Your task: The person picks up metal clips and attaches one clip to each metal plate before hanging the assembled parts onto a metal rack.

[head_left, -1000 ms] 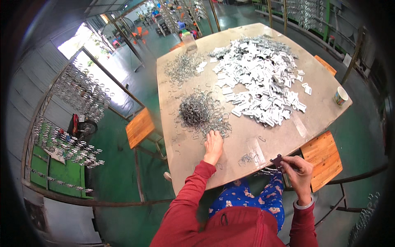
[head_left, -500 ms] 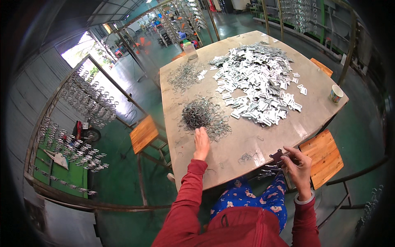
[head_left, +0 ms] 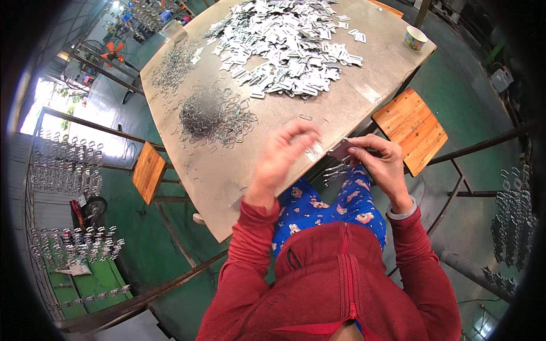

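My right hand (head_left: pixel 382 165) pinches a small flat metal plate (head_left: pixel 341 149) between thumb and fingers, just past the table's near edge. My left hand (head_left: pixel 282 162) hovers over the near part of the table, its fingers pointing toward the plate. Motion smears those fingers, so I cannot make out anything in them. Thin metal hooks (head_left: pixel 335 175) hang in a small bunch below the plate, above my lap. On the table, a tangled pile of wire hooks (head_left: pixel 202 116) lies to the left, and a broad heap of flat silvery metal plates (head_left: pixel 290 45) spreads farther back.
A paper cup (head_left: pixel 415 38) stands near the table's right corner, and a clear plastic container (head_left: pixel 174 30) at the far left. Wooden stools (head_left: pixel 410 131) flank the table (head_left: pixel 210 176). Racks of hanging metal parts (head_left: pixel 67 165) stand at the left, with more parts (head_left: pixel 513 216) hanging at right.
My left hand has left the wire hook pile and come right, toward the plate. My right hand still holds the plate. The whole view has tilted lower and shifted right.
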The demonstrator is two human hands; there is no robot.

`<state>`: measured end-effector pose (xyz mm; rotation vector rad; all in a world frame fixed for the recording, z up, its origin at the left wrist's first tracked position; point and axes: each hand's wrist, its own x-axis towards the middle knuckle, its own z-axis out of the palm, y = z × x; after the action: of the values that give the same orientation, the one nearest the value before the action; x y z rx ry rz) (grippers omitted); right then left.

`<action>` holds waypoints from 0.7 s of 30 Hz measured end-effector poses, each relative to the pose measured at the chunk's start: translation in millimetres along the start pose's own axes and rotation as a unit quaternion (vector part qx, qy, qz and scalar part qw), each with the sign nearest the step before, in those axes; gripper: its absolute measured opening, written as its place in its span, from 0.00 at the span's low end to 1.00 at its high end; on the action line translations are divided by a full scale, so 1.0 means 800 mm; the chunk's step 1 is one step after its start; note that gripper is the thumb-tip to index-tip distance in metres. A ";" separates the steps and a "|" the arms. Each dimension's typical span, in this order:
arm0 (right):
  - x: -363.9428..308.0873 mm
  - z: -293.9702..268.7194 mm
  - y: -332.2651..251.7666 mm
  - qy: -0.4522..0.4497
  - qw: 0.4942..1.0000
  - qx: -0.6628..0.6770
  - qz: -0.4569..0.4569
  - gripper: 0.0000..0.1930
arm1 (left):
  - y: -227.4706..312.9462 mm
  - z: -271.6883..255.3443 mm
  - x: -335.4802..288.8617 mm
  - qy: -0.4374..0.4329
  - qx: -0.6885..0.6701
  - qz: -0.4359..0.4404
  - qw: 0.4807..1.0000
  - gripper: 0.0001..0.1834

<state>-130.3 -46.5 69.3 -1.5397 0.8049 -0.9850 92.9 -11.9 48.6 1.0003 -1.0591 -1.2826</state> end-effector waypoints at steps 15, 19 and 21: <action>-0.011 0.004 0.012 0.060 0.989 -0.095 -0.096 0.09 | -0.019 0.083 -0.007 0.121 0.094 0.076 0.985 0.06; -0.013 -0.005 0.010 0.109 0.956 -0.187 -0.201 0.10 | -0.015 0.118 -0.009 0.165 0.278 0.256 0.911 0.06; -0.019 -0.012 -0.002 0.153 0.954 -0.136 -0.218 0.11 | -0.001 0.137 0.000 0.138 0.260 0.320 0.900 0.08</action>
<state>-145.1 -36.7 68.6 -1.8767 0.8592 -1.5150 -13.9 -11.1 73.7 1.0544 -1.3837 -0.3070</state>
